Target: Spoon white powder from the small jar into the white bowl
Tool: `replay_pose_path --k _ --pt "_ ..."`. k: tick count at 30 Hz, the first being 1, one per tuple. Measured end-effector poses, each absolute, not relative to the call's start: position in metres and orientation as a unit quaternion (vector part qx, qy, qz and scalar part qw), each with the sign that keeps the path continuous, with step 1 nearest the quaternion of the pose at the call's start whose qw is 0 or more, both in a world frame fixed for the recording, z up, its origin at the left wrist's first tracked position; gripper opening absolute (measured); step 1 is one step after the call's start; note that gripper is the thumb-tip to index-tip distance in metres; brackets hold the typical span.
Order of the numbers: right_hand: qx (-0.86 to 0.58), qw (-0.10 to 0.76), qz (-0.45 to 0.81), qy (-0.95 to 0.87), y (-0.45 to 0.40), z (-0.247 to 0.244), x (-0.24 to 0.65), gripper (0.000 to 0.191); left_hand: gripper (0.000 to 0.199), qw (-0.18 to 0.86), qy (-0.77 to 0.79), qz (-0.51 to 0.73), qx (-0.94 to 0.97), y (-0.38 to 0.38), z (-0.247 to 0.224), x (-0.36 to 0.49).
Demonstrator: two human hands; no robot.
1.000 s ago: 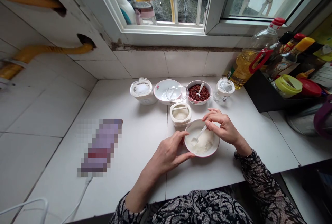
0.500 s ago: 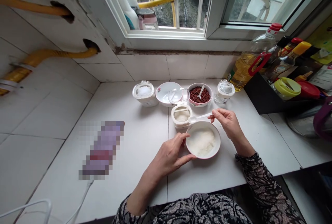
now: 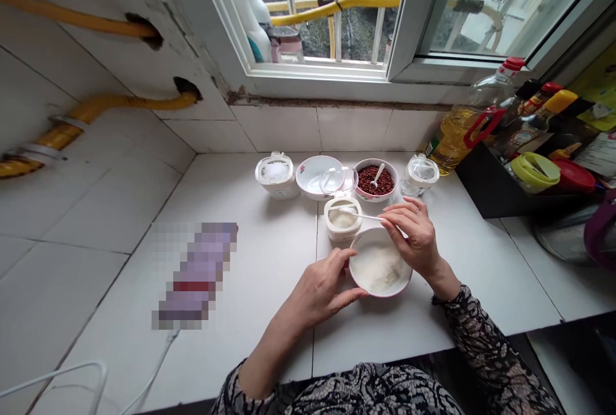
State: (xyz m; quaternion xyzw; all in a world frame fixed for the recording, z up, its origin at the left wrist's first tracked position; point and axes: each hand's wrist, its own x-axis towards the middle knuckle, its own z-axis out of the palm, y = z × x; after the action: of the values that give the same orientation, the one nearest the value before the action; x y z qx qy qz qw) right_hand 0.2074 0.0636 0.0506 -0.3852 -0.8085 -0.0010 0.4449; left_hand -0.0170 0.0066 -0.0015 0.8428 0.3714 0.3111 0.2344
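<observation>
Left hand (image 3: 320, 287) clasps a bowl (image 3: 385, 293), right hand (image 3: 414, 238) pinches a spoon (image 3: 366, 215)

The person stands at a white tiled counter (image 3: 269, 261) beneath a window, both forearms reaching out of black patterned sleeves. The bowl, white with a pink edge, sits on the counter and holds a mound of white granules; from here I can't tell whether they are salt or sugar. The left hand's fingers curl against the bowl's left rim, with the thumb stretched along its lower edge. On the right hand, the thumb and fingertips press together on the spoon's slim white handle. The handle runs left past the far rim of the bowl, and its scoop rests in a small white tub (image 3: 342, 235) just behind the bowl, which also holds something pale. The tub's clear lid (image 3: 339, 181) stands raised behind it.

Further back, a row lines up along the wall: a lidded tub of white granules (image 3: 275, 174), a white dish (image 3: 312, 174), a bowl of red peppercorns (image 3: 376, 179) with a small spoon, and a glass jar (image 3: 419, 174). To the right stands a bottle of cooking oil (image 3: 457, 136) with a red handle. On the left, a long object (image 3: 195, 274) lies on the counter, too blurred to make out.
</observation>
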Motion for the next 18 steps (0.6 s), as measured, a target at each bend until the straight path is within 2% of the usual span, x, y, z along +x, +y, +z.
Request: replay_pose_path --k 4,9,18 --pt "-0.4 0.482 0.032 -0.779 0.062 0.056 0.214 0.011 0.048 0.244 0.373 0.308 0.841 0.007 -0.003 -0.018" --pt "-0.4 0.504 0.11 -0.758 0.059 0.063 0.226 0.022 0.049 0.252 0.371 0.306 0.84 0.007 -0.004 -0.02" --pt "-0.331 0.333 0.143 -0.871 0.056 0.056 0.216 0.026 0.048 0.24 0.364 0.311 0.845 0.008 0.0 -0.02"
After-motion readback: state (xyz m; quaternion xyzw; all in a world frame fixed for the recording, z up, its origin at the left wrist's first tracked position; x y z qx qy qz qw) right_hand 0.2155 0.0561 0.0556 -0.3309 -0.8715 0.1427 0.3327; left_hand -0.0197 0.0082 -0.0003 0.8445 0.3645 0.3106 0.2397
